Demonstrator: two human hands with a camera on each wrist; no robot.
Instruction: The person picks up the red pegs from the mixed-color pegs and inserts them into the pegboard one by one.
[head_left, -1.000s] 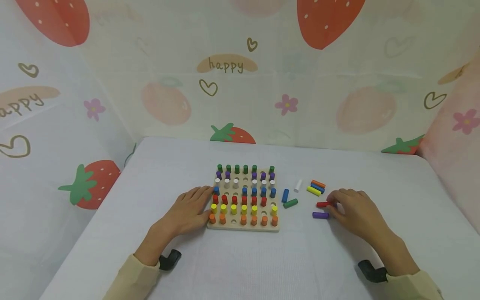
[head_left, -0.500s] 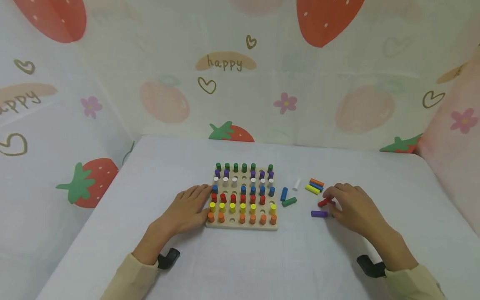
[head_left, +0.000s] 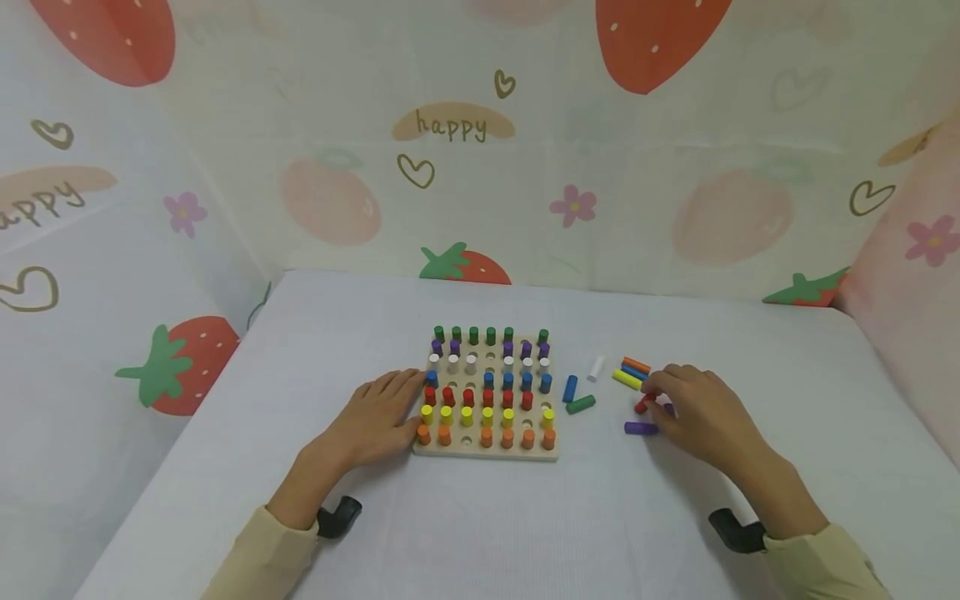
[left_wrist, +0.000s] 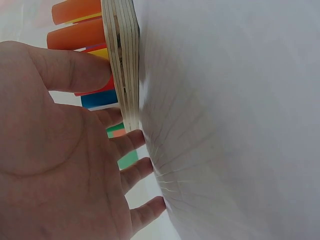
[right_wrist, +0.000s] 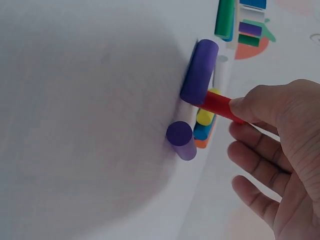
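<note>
A wooden pegboard [head_left: 486, 451] with rows of coloured pegs stands mid-table. My left hand [head_left: 378, 421] rests along its left edge, fingers extended; in the left wrist view the thumb [left_wrist: 80, 70] lies against the board's side. To the right of the board, my right hand [head_left: 697, 417] pinches a red peg [right_wrist: 218, 105] between thumb and forefinger, the peg tilted and its other fingers loosely bent. One purple peg [head_left: 641, 428] lies just in front of the red one. Another purple peg [right_wrist: 182, 140] is mostly hidden under the hand in the head view.
Loose blue [head_left: 571, 388] and green [head_left: 581, 405] pegs lie close by the board's right side, with a white peg [head_left: 596, 368] behind. Orange [head_left: 637, 365] and yellow [head_left: 627, 379] pegs lie on either side of another blue one. A printed cloth backdrop [head_left: 637, 167] rises behind the table.
The red peg lay flat a second ago; my right hand has tilted it up and shifted slightly left. My left hand stays at the board's edge.
</note>
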